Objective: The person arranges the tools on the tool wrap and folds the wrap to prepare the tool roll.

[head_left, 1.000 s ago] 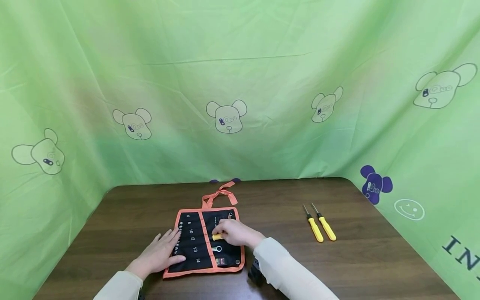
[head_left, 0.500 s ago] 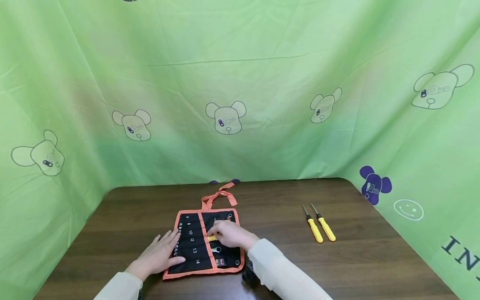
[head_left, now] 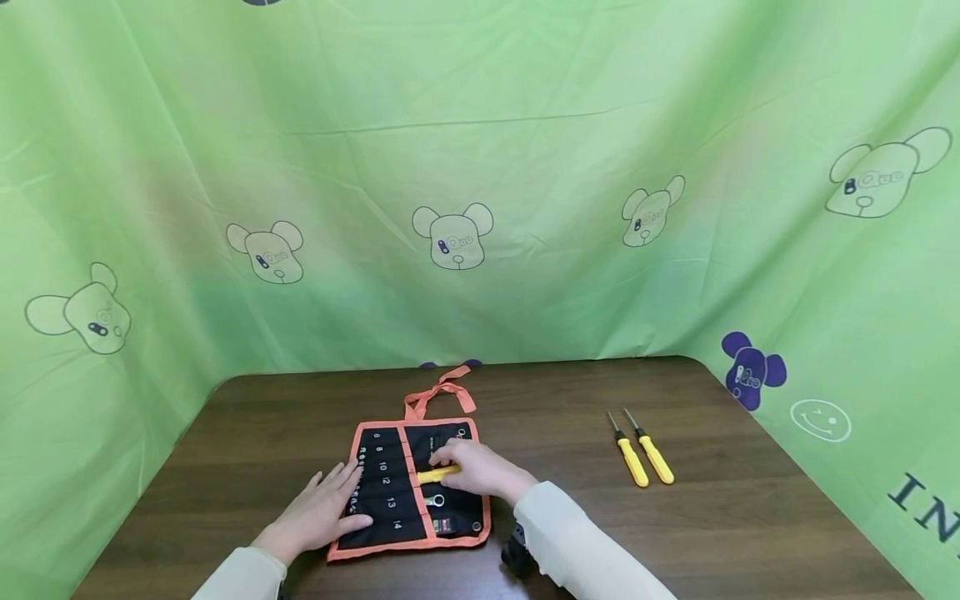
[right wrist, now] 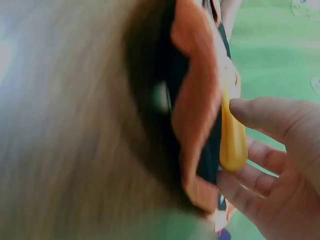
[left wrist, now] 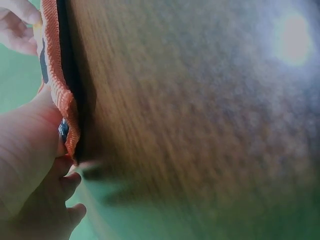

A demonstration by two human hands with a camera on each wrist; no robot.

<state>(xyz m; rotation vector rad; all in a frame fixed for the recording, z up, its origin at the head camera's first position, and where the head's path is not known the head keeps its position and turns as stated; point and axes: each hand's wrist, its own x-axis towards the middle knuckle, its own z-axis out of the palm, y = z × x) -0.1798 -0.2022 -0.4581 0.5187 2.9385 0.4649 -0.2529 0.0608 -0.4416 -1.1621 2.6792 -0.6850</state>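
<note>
A black tool roll [head_left: 411,546] with orange edging and printed sizes lies unrolled on the table. From one of its pockets sticks the yellow handle of a screwdriver [head_left: 437,475]; its shaft is hidden inside. My right hand [head_left: 476,468] holds that handle, and in the right wrist view the thumb [right wrist: 247,110] lies against the yellow handle [right wrist: 233,145] with the fingers behind it. My left hand [head_left: 315,514] rests with spread fingers on the roll's left edge. The ring end of a wrench [head_left: 435,501] shows in the neighbouring pocket.
Two yellow-handled screwdrivers [head_left: 643,450] lie side by side on the brown table [head_left: 720,517], to the right. Orange tie straps [head_left: 442,387] trail from the roll's far edge. A green printed cloth [head_left: 525,292] hangs behind the table.
My right hand went left with the yellow handle toward the pocket, then back a little to the right, so more of the handle shows. The left hand has stayed on the roll.
</note>
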